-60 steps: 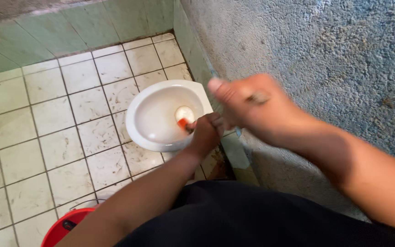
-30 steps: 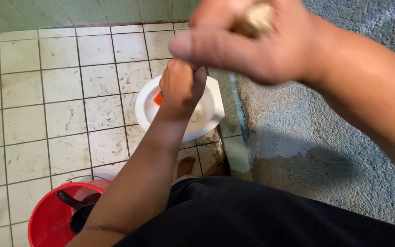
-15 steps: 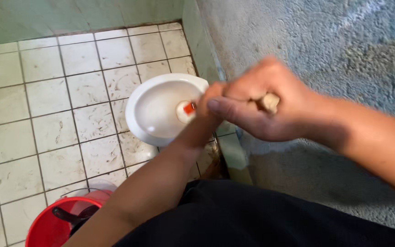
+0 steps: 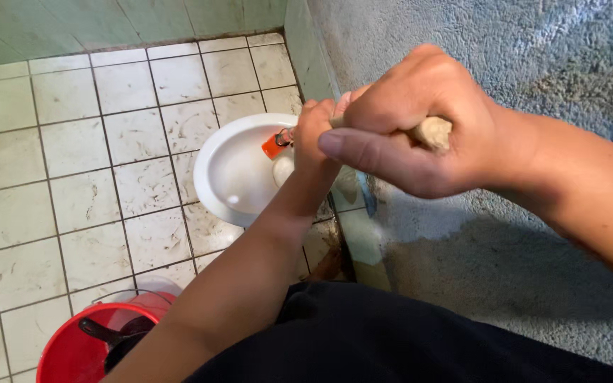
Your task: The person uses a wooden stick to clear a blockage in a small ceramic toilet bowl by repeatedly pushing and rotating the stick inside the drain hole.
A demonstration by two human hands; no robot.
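Observation:
A white toilet bowl (image 4: 228, 177) is set in the tiled floor beside the wall. Both my hands grip one pale wooden handle (image 4: 435, 132) that slants down into the bowl. My right hand (image 4: 406, 145) is fisted around its upper end, close to the camera. My left hand (image 4: 316, 135) holds it lower down, at the bowl's right rim. An orange part with a metal ring (image 4: 276, 145) shows at the handle's lower end, above a white rounded piece (image 4: 282, 169) inside the bowl. The handle's middle is hidden by my hands.
A red bucket (image 4: 65, 347) with a black scoop inside stands at the lower left on the dirty white floor tiles (image 4: 72, 184). A rough grey-blue wall (image 4: 533, 64) fills the right side, and green tiles (image 4: 72, 28) line the far wall. My dark-clothed lap (image 4: 391, 340) is below.
Both hands have shifted on the handle, the right fist moving up close to the camera and back down. The orange end has moved across the bowl. The view has swung, bringing the bucket in.

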